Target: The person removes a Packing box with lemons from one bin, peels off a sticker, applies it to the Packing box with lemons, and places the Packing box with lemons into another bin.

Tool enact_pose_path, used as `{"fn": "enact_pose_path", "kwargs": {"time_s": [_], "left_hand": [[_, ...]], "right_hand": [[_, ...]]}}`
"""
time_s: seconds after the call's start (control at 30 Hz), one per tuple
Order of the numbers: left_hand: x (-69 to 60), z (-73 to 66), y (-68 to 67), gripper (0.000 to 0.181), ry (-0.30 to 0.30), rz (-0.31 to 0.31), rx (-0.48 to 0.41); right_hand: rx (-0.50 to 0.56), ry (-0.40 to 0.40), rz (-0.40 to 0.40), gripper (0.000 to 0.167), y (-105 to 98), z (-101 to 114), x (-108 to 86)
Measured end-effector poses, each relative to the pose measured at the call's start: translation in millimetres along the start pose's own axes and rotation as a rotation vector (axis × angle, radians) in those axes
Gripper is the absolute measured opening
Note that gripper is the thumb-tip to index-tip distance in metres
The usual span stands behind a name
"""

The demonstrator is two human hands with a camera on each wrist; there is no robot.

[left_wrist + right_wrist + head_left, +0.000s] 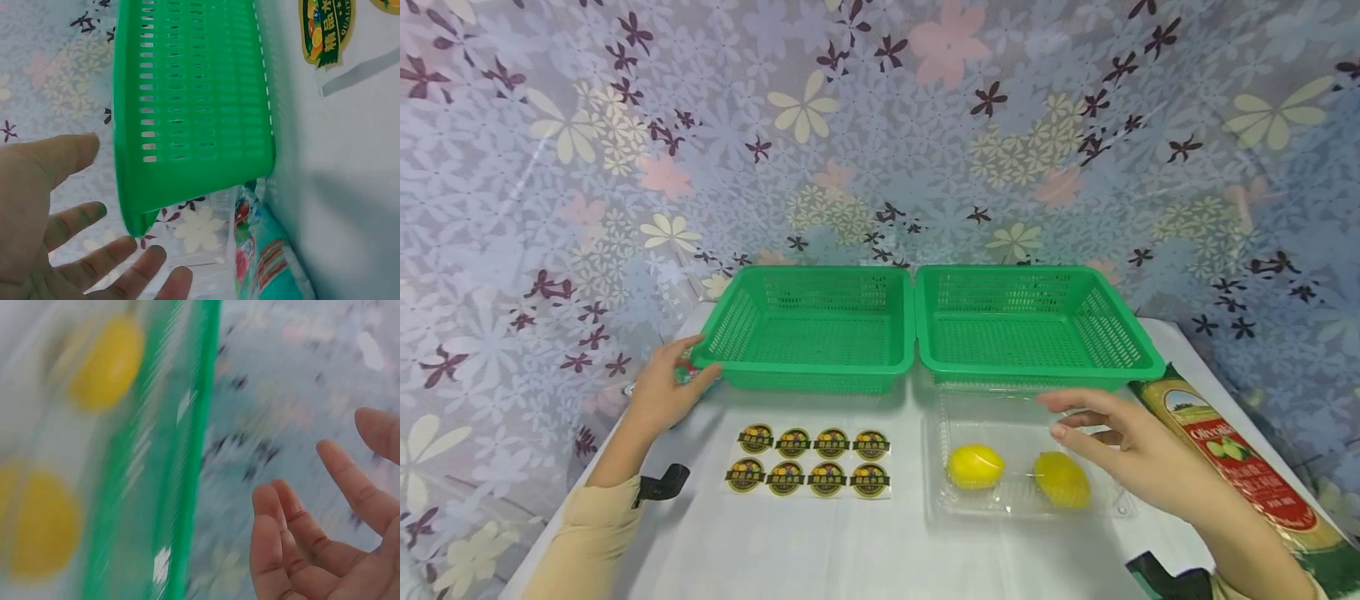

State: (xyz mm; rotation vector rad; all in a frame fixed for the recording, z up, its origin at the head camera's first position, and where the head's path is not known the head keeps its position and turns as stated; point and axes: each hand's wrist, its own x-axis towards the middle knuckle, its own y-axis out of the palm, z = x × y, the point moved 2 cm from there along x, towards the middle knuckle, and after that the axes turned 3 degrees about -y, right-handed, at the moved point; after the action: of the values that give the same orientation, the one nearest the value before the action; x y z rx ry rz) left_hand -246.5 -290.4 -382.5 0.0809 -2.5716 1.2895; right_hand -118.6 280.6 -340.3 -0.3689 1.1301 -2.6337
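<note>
My left hand (658, 390) is at the front left corner of the left green basket (808, 367), its fingers spread and holding nothing. In the left wrist view, the fingertips (119, 253) show beside the basket's corner; whether they touch is unclear. Over the right part of a clear plastic box (942, 502) hovers my right hand (1138, 454), fingers loosely bent with nothing in them. Two lemons, one to the left (976, 466) and one to the right (1062, 479), lie in that box. The right wrist view is blurred around the box and lemons.
A second green basket (1037, 372) stands beside the first. A sheet of round fruit stickers (808, 462) lies front left on the white table. An olive-printed bag (1247, 462) runs along the right edge. A colourful packet (269, 250) lies beside the left basket.
</note>
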Motion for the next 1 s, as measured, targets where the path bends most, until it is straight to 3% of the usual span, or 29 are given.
{"fn": "enact_pose_path", "kwargs": {"time_s": [0.2, 0.37, 0.5, 0.63, 0.87, 1.0], "left_hand": [[-17.4, 0.5, -3.8, 0.068, -0.019, 0.024, 0.032], [-33.3, -0.5, -4.4, 0.073, -0.109, 0.095, 0.030], [-41.0, -2.2, -4.6, 0.076, -0.165, 0.128, 0.000], [-44.5, -3.6, -1.1, 0.072, -0.181, 0.166, -0.036], [-51.2, -0.6, 15.1, 0.076, -0.249, 0.312, -0.178], [-55.5, -0.1, 22.0, 0.075, -0.284, 0.366, -0.253]], "right_hand": [[0.105, -0.131, 0.065, 0.043, 27, 56, 22.1], [0.162, -0.159, 0.141, 0.050, 57, 89, 48.4], [0.176, -0.172, 0.204, 0.055, 82, 105, 68.2], [0.189, -0.194, 0.271, 0.059, 106, 119, 86.4], [0.208, -0.185, 0.357, 0.067, 145, 137, 115.6], [0.238, -0.156, 0.408, 0.068, 161, 142, 128.7]]}}
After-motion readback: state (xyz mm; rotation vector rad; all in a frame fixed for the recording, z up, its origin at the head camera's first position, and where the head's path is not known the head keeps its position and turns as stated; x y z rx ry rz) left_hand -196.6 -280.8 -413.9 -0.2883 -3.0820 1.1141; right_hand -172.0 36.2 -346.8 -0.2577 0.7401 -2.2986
